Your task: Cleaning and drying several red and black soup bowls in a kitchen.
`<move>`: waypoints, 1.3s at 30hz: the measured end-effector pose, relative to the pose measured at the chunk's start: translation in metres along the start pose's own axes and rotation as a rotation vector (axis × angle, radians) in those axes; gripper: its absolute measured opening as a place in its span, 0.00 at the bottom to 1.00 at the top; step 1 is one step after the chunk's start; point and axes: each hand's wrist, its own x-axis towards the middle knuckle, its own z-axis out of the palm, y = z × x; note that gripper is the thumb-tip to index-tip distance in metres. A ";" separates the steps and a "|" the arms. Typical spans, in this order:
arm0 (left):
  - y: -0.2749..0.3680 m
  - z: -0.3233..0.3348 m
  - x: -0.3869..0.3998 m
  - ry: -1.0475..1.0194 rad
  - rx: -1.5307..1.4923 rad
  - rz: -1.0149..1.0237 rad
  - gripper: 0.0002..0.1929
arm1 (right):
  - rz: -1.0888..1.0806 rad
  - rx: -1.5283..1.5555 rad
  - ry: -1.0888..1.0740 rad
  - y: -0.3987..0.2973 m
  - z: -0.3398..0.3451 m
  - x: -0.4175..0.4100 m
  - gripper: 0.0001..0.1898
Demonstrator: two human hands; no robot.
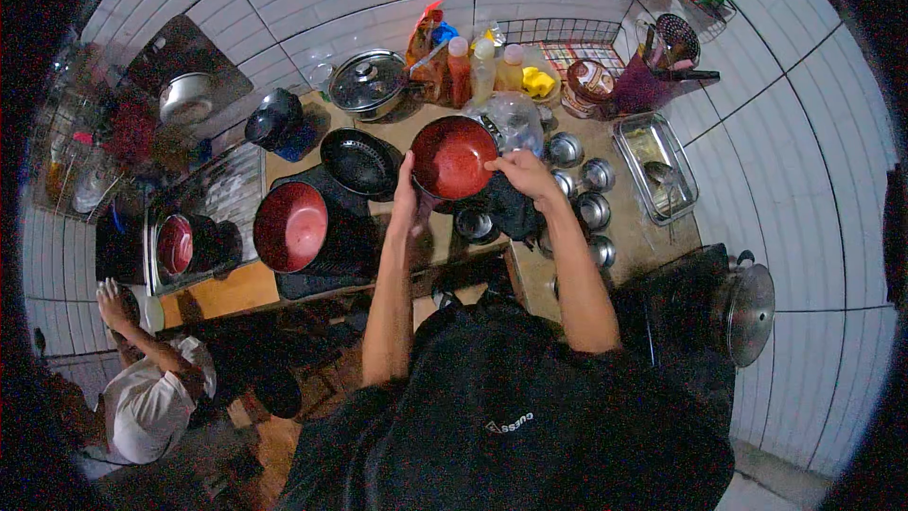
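Both hands hold a round red-lined pot with a dark rim (454,157) over the counter, its inside towards the camera. My left hand (404,188) grips its left side, and my right hand (521,172) has its fingertips at the right rim. Left of the pot, a black perforated basket or strainer (360,161) leans tilted on the counter. Farther left, a bigger red-lined pot (291,227) lies tipped on a dark mat. Under my right forearm are a dark cloth (512,209) and several small metal tins (592,210).
Along the wall stand a glass-lidded pan (367,83), sauce bottles (484,69) and a purple utensil holder (642,89). A glass dish with a spoon (687,191) lies right, above a black stove (660,298). Another person in a white shirt (152,404) is at the sink, lower left.
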 end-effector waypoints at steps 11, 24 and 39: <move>-0.032 0.022 -0.008 -0.008 0.078 0.026 0.31 | 0.121 0.778 0.069 0.071 0.013 -0.030 0.38; -0.078 0.004 -0.035 -0.115 -0.071 -0.297 0.37 | 0.220 0.964 0.102 0.046 0.006 -0.072 0.30; -0.115 -0.019 -0.028 -0.162 0.188 -0.204 0.17 | -0.447 0.042 0.449 -0.109 0.013 -0.034 0.43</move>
